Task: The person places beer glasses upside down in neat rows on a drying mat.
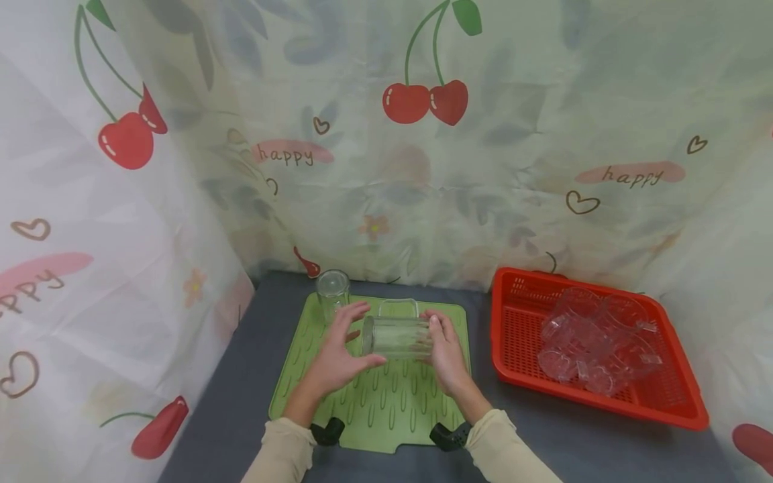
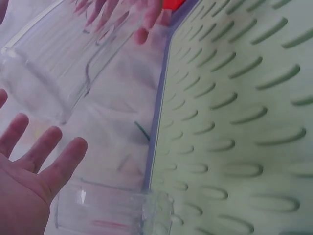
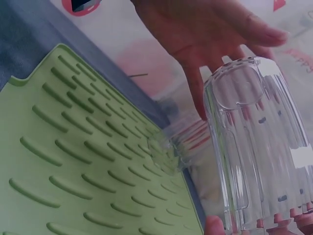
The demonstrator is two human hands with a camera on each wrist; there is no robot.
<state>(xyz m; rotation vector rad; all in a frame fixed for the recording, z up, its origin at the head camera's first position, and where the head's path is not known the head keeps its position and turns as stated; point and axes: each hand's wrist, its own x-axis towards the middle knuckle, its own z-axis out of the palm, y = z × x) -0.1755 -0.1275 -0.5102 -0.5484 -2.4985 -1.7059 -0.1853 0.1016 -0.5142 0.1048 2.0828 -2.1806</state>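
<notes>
I hold a clear ribbed glass mug (image 1: 398, 335) on its side just above the green drying mat (image 1: 374, 402). My right hand (image 1: 443, 349) grips its base end; those fingertips (image 3: 215, 226) curl under the mug (image 3: 259, 147). At the mug's open end my left hand (image 1: 353, 339) spreads with straight fingers. In the left wrist view the left hand (image 2: 34, 152) sits a little apart from the mug (image 2: 49, 63). A second clear glass (image 1: 333, 292) stands on the mat's far left corner.
A red basket (image 1: 513, 349) at the right holds several clear mugs (image 1: 594, 339). The mat lies on a dark grey table (image 1: 266, 322). A cherry-print curtain (image 1: 423, 168) closes in the back and both sides.
</notes>
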